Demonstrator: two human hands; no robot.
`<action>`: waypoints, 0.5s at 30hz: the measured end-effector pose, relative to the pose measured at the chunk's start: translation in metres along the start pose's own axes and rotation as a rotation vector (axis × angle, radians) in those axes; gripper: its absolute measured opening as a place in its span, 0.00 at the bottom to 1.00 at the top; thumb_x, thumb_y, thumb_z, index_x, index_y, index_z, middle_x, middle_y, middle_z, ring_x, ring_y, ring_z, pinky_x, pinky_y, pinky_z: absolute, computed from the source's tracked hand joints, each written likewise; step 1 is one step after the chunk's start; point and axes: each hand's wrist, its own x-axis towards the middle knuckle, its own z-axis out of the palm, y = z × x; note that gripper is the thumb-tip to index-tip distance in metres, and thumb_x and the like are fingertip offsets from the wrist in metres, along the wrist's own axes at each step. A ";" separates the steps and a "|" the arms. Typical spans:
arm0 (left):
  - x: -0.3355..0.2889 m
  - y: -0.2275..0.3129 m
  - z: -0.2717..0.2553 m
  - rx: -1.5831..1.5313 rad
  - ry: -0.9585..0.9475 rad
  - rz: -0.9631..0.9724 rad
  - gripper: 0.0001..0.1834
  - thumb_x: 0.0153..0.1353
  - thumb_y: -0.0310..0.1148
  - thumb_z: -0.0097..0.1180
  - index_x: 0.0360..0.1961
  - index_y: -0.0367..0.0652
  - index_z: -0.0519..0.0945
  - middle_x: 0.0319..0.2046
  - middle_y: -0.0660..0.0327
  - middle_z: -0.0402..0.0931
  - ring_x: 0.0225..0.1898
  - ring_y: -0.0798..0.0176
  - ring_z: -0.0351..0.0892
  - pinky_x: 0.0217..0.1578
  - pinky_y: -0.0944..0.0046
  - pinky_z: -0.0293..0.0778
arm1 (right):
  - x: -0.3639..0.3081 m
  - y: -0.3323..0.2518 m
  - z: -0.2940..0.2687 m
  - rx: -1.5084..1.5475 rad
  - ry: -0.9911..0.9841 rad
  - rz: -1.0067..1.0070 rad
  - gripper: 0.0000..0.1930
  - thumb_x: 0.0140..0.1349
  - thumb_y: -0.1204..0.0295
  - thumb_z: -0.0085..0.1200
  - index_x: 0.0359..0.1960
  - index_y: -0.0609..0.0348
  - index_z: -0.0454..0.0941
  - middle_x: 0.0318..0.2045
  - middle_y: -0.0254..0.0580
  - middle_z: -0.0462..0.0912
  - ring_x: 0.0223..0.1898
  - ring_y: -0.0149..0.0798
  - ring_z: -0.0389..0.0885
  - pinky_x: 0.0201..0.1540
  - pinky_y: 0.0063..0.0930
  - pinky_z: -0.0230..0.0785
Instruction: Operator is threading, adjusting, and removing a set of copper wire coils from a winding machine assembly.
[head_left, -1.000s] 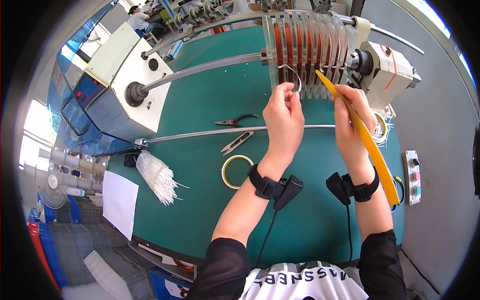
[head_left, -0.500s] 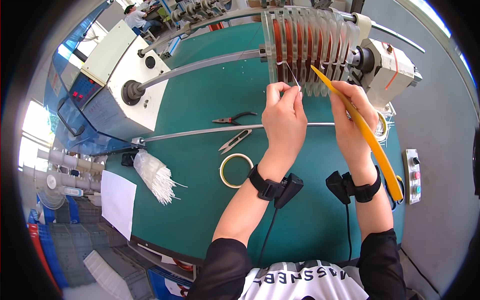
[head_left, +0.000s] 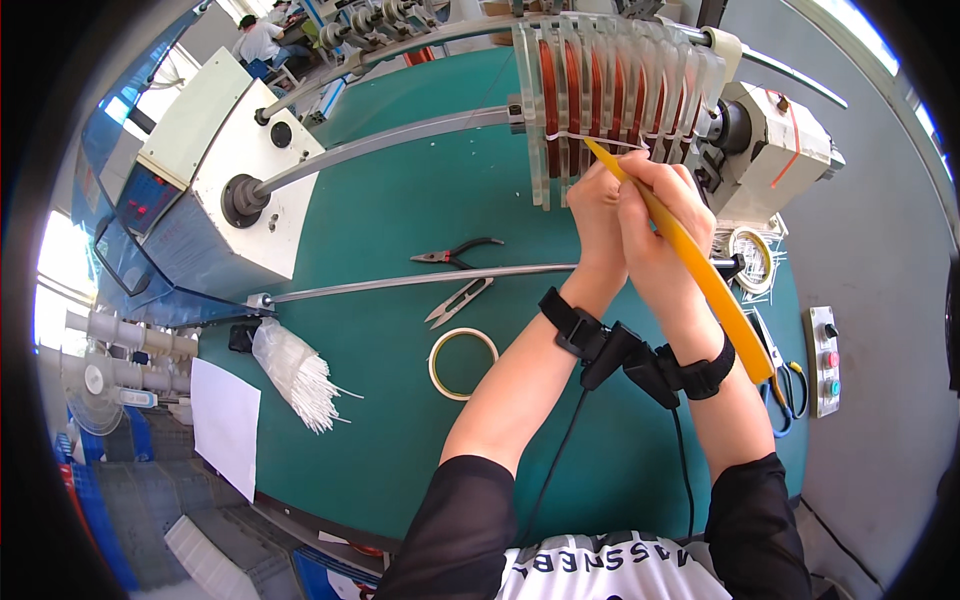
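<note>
My right hand [head_left: 672, 220] is closed around a long yellow tapered flat tool [head_left: 700, 262]. The tool's pointed tip lies against the front of a winding former, whose pale flanges [head_left: 545, 180] separate several red-brown wire coils [head_left: 572, 90]. A thin white cable tie [head_left: 610, 141] stretches from the leftmost coil, past the tool tip, to the fingertips of my hands. Right beside and partly behind my right hand, my left hand [head_left: 598, 215] is closed at the tie's end; its fingertips are partly hidden.
On the green table [head_left: 400, 450] lie pliers [head_left: 455, 252], thread snips [head_left: 460, 302], a tape roll [head_left: 433, 372] and bagged white ties [head_left: 300, 375]. At right are scissors [head_left: 785, 390], another tape roll [head_left: 765, 262] and a button box [head_left: 825, 360]. A winding machine [head_left: 235, 160] stands left.
My left hand has moved right, up against my right hand, drawing the tie sideways across the coils. My right hand and the yellow tool have shifted left.
</note>
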 end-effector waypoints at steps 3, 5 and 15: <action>0.001 -0.003 0.001 -0.059 0.009 0.028 0.05 0.54 0.24 0.54 0.32 0.38 0.80 0.25 0.62 0.76 0.27 0.68 0.76 0.29 0.71 0.70 | 0.000 0.003 0.004 -0.002 0.002 0.009 0.06 0.52 0.80 0.53 0.33 0.61 0.77 0.26 0.45 0.78 0.29 0.43 0.74 0.35 0.31 0.69; 0.001 -0.003 0.001 -0.041 0.023 0.076 0.06 0.54 0.24 0.54 0.33 0.37 0.80 0.26 0.62 0.76 0.27 0.68 0.76 0.29 0.72 0.70 | 0.000 0.004 0.005 -0.005 0.004 0.013 0.06 0.52 0.80 0.53 0.33 0.61 0.77 0.26 0.45 0.78 0.30 0.43 0.74 0.35 0.31 0.69; 0.000 -0.014 -0.003 -0.139 0.111 -0.015 0.08 0.55 0.22 0.55 0.36 0.38 0.81 0.25 0.68 0.75 0.26 0.75 0.71 0.27 0.75 0.68 | 0.003 0.009 0.008 -0.150 -0.015 -0.160 0.08 0.53 0.82 0.52 0.35 0.62 0.78 0.26 0.44 0.77 0.30 0.40 0.76 0.35 0.27 0.69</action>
